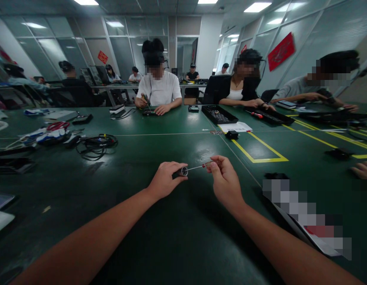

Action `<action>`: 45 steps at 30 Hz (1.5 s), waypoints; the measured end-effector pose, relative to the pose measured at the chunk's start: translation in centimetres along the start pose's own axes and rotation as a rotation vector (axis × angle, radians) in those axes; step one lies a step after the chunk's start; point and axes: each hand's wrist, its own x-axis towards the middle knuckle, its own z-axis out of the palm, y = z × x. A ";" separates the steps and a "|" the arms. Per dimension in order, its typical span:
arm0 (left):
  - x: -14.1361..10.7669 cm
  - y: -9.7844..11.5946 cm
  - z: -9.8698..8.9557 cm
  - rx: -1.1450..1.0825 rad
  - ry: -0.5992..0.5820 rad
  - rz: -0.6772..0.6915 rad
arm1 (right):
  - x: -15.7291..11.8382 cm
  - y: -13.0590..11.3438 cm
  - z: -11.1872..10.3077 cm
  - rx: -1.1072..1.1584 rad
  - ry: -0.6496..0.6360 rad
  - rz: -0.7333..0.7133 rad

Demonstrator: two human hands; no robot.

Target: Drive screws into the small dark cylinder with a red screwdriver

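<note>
Black cables lie at 10 o'clock from the left hand, whose thumb and fingers, partly curled, pinch a small cylinder. Its round mouth faces roughly 4 o'clock. A screwdriver meets it from the right, shaft pointing to about 9 o'clock; whether the tip is inside cannot be told. The right hand closes round the handle. Green tabletop spreads towards 6 o'clock, with yellow tape at 2 o'clock from the right hand
</note>
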 end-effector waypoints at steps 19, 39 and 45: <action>0.1 0.0 0.0 0.010 0.008 0.005 | 0.0 -1.0 -0.1 -0.017 -0.016 0.062; 0.0 -0.1 0.1 0.017 0.004 -0.010 | 0.0 -0.9 -0.2 -0.020 -0.013 0.020; 0.1 0.1 0.1 0.034 -0.003 -0.010 | 0.0 -0.7 0.2 0.086 0.000 0.027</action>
